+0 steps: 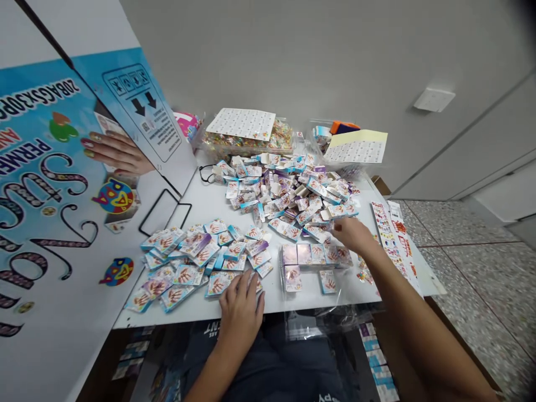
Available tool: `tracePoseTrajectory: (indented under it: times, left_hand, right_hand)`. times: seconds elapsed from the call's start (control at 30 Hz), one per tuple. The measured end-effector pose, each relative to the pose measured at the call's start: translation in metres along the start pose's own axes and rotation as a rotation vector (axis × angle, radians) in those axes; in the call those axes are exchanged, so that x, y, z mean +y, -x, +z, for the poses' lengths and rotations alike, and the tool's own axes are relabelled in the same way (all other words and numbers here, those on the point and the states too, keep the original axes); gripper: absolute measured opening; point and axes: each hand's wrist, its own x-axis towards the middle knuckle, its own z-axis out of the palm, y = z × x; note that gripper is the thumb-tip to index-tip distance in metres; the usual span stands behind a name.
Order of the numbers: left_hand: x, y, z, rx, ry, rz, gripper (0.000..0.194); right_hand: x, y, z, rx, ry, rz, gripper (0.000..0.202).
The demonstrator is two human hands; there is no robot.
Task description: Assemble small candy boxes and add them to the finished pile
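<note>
My left hand (243, 304) lies over the front of a heap of small printed boxes (188, 273). Its fingers are stretched out and touch a box (220, 283) at the heap's near edge. At the right edge of a larger pile of boxes (288, 192), several with flaps up, my right hand (354, 234) has its fingers bent together. Whatever lies between those fingertips is hidden. Between my hands is a clear plastic tray (310, 282) holding a row of the same boxes, plus a few single ones in front.
A tall printed display carton (84, 167) stands left, with a black wire stand (165, 212) beside it. Behind the pile are a clear bin of colourful small pieces (280, 137) and another bin (322, 137), both with paper sheets. Sticker sheets (391, 240) lie right.
</note>
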Motion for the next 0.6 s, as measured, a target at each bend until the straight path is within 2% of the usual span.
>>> tracePoseTrajectory:
  times: [0.1,0.3,0.4,0.5,0.6]
  left_hand:
    - [0.004,0.006,0.006,-0.014,0.010,-0.019,0.033]
    - [0.004,0.014,0.013,0.040,0.056,-0.020,0.033]
    - [0.002,0.015,0.014,0.055,0.079,-0.018,0.031]
    - [0.002,0.015,0.014,0.043,0.086,-0.008,0.031]
    - [0.003,0.015,0.014,0.051,0.036,-0.068,0.036]
  right_hand:
    - [-0.007,-0.022,0.010,-0.130,0.032,0.007,0.027]
    - [-0.007,-0.031,0.033,-0.246,0.008,0.003,0.058]
    - [-0.002,-0.033,0.039,-0.256,-0.032,0.011,0.067]
    - [0.004,-0.036,0.044,-0.231,-0.086,0.023,0.064]
    - [0.011,-0.038,0.049,-0.190,-0.171,0.016,0.060]
